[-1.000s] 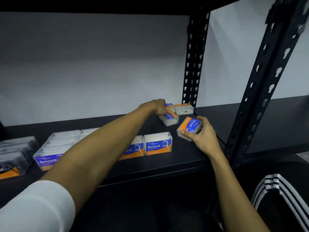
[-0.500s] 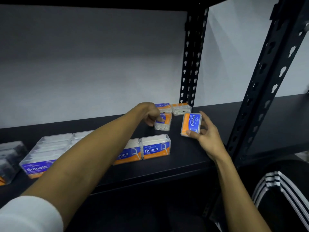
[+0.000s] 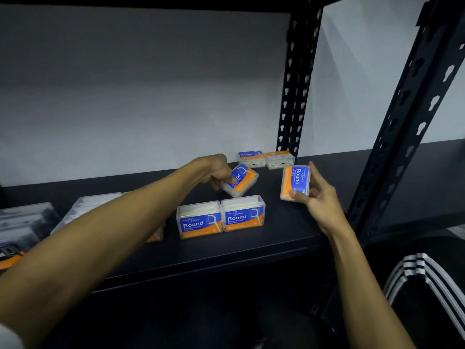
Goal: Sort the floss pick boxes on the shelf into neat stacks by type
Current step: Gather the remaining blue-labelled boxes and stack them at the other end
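Head view: two "Round" floss pick boxes are in hand above the black shelf [image 3: 251, 250]. The left hand [image 3: 218, 172] grips a tilted Round box [image 3: 242, 181] at its near-left corner, fingers curled round it, label facing up and to the right; whether its lower edge touches the shelf cannot be told. The right hand [image 3: 317, 195] pinches an upright Round box [image 3: 296, 183] at its lower end between thumb and fingers, label facing the camera with the text running vertically, clear of the shelf surface.

Just below the tilted box, a pair of Round boxes [image 3: 221, 218] stands side by side, touching, labels forward, near the shelf's front edge. At the back, against the rear upright post [image 3: 295, 96], two more boxes [image 3: 266, 159] lie side by side.

To the left, partly hidden by the left forearm, a group of clear-lidded boxes [image 3: 85, 210] sits on the shelf; their labels are not readable. Further left lie darker packages [image 3: 22, 222], blurred. A front upright post [image 3: 407, 117] stands right of the right hand.
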`<state>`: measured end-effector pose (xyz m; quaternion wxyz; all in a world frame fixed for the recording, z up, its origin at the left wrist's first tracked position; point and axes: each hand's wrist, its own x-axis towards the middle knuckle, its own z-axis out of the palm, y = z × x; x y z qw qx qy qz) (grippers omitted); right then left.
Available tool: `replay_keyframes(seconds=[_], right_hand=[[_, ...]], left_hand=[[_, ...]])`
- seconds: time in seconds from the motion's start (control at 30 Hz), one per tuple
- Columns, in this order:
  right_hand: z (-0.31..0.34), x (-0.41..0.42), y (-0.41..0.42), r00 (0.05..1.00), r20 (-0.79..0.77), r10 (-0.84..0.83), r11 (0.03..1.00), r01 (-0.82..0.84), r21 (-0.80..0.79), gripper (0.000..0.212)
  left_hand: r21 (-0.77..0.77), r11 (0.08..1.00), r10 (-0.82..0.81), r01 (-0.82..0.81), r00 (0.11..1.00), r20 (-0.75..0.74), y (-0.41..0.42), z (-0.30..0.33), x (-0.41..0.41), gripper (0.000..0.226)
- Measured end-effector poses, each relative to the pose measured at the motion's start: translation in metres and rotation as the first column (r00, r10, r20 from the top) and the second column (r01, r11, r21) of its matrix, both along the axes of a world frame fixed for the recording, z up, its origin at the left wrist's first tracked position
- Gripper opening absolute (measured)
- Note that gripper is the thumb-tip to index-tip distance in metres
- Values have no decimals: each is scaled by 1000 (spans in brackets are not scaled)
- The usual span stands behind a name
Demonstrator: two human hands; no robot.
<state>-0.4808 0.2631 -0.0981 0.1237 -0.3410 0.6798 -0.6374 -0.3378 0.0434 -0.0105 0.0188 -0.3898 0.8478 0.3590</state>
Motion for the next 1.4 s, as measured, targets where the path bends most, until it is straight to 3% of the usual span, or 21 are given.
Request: replay_keyframes(seconds=[0.1,0.2,0.33,0.53,0.67,0.77,0.93,1.17,1.23,1.33,1.4], right_hand=[[5,6,2,998,-32,48,999,-48,11,82],[8,12,4,985,-113,133,989,-125,78,76],[10,14,5,977,-120,174,979,-159,127,75],[14,22,4,966,-135,218,969,-198,151,74],[18,26,-1,959,-149,242,963,-218,162,68],[27,27,-7,944,-200,262,952,-219,213,65],[50,32,-29,870,-286,402,850,-239,469,54],[64,42,-52,841,-172,512,742,-332,583,45],[66,47,-54,829,-177,531,730,-342,591,40],[70,58,-56,793,-180,582,698,-373,612,38],[72,66,-58,771,-210,601,692,-371,620,41]], left_hand=[[-41,998,-39,37,998,-56,-1,4,14,35],[-93,989,-125,116,987,-105,-7,5,30,52],[-295,909,-296,296,954,46,-9,11,59,73],[-382,834,-336,398,916,220,-20,14,101,51],[-417,811,-361,409,912,193,-17,14,114,36],[-415,809,-377,415,909,175,-16,14,118,35],[-344,844,-391,412,911,131,-16,15,126,36],[-262,884,-369,388,922,117,0,20,136,36],[-277,883,-362,378,926,108,10,17,136,50],[-322,873,-341,367,930,134,25,12,134,95],[-332,867,-337,371,928,159,32,8,133,106]])
